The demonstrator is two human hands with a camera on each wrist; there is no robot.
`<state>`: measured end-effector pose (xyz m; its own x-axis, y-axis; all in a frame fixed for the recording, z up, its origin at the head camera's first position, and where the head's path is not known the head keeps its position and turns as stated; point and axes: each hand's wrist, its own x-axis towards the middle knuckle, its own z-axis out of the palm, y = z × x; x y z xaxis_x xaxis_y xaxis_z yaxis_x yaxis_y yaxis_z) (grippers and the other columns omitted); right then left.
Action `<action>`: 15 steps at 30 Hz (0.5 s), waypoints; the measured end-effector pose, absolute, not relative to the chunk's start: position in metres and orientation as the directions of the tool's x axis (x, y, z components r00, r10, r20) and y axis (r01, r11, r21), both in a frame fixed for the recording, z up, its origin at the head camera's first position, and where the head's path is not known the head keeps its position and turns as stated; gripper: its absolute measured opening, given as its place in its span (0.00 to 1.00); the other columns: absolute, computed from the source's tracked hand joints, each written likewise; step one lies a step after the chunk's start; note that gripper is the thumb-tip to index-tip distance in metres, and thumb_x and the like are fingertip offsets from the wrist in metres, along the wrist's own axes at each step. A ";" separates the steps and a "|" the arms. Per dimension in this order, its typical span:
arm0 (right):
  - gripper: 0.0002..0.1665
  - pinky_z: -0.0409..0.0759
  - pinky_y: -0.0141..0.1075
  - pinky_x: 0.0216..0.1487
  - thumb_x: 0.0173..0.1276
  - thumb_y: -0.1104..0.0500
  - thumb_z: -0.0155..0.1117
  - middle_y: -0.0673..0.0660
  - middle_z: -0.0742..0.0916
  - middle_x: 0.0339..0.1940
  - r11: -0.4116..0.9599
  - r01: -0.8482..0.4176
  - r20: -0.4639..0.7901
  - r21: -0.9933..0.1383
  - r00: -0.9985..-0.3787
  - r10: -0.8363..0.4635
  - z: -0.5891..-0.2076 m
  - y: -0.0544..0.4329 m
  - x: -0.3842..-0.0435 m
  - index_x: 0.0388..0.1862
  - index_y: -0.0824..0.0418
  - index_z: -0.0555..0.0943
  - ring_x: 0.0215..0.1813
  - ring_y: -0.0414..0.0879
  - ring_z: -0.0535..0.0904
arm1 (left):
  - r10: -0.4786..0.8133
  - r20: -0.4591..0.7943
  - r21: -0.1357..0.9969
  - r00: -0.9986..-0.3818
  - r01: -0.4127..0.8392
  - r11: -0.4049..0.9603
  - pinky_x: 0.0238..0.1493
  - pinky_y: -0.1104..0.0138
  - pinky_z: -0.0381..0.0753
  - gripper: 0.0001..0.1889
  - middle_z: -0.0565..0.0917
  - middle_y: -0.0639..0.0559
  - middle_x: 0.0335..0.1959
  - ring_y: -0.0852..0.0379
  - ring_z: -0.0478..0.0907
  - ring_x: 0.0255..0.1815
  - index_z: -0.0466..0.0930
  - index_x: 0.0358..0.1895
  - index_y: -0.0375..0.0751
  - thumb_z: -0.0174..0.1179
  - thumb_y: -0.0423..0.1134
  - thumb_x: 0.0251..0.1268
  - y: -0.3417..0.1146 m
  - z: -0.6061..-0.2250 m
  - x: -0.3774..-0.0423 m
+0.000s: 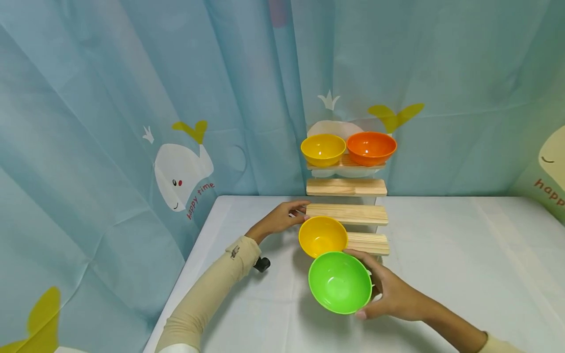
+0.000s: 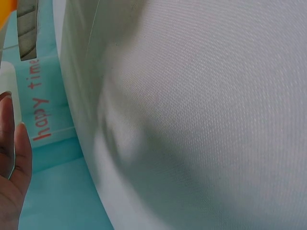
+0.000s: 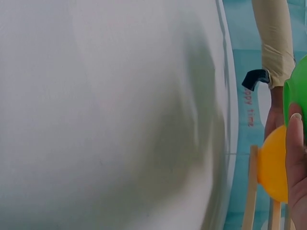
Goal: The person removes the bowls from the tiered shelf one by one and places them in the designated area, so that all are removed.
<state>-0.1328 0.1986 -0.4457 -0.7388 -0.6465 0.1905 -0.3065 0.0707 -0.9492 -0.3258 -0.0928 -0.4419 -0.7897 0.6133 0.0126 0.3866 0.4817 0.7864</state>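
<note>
My right hand (image 1: 390, 291) holds a green bowl (image 1: 340, 283) by its right side, thumb at the lower rim and the other fingers partly hidden behind it. The bowl's opening tilts toward the head camera. Just beyond it, a yellow bowl (image 1: 323, 236) is at the left end of the lowest slat (image 1: 368, 243) of a stepped wooden rack. My left hand (image 1: 282, 217) is at the rack's left side, its thumb near or touching this bowl's rim. In the left wrist view, the left fingers (image 2: 21, 148) look extended, with only a corner of the yellow bowl (image 2: 5, 9) showing.
Side by side on the top slat stand another yellow bowl (image 1: 323, 150) and an orange bowl (image 1: 372, 148). Two slats below them are bare, including the second one (image 1: 346, 187). The rack stands on a white-covered table (image 1: 450, 255), with a blue printed curtain (image 1: 265, 98) behind.
</note>
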 end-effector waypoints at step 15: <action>0.62 0.86 0.43 0.38 0.53 0.65 0.76 0.68 0.73 0.64 0.072 -0.268 0.147 -0.961 -0.711 -0.687 -0.451 0.180 -0.127 0.81 0.53 0.50 0.49 0.50 0.84 | 0.623 0.022 0.777 -0.782 0.406 0.482 0.57 0.60 0.80 0.29 0.80 0.42 0.63 0.49 0.78 0.58 0.66 0.75 0.41 0.57 0.46 0.76 -0.093 -0.443 -0.327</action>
<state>-0.1273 0.1801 -0.4510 -0.7115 -0.6872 0.1469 -0.2681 0.0722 -0.9607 -0.3271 -0.0926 -0.4427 -0.7822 0.6226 0.0223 0.4056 0.4817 0.7768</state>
